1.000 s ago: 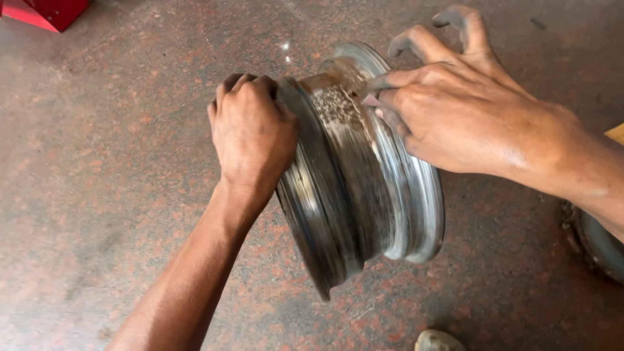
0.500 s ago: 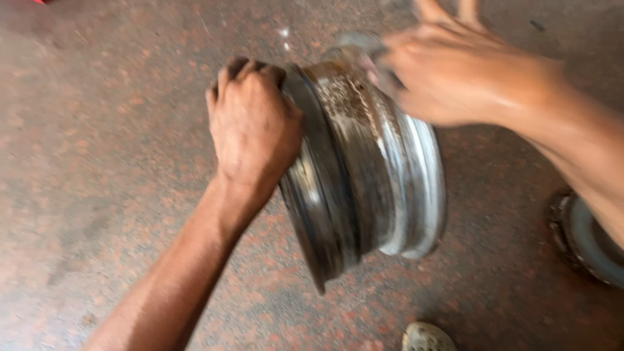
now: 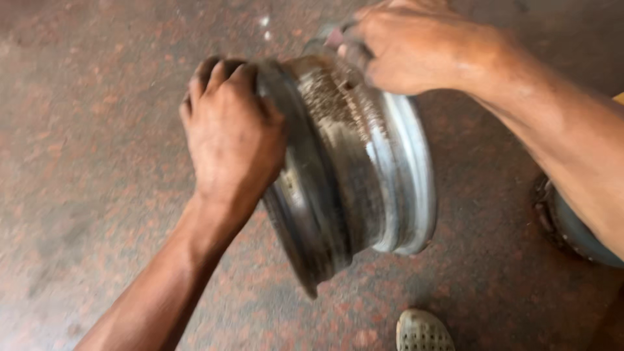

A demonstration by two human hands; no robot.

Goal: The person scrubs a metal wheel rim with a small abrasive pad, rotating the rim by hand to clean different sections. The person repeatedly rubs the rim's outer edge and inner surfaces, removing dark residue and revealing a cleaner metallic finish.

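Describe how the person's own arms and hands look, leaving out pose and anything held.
Both forearms are bare, with no sleeves in view. The left hand and right hand wear no gloves, rings or watch. Dark grime smudges the fingers of both; motion blur hides finer detail.

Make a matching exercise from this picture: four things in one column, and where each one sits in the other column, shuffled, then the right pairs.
Things:
1. left hand
2. right hand
3. wheel rim
4. sandal toe

Places:
A. at the bottom edge of the view, on the floor
B. standing on edge on the floor, between the two hands
C. gripping the near, darker flange of the rim
D. on top of the rim at its far, brighter side

Pairs: 1-C, 2-D, 3-B, 4-A
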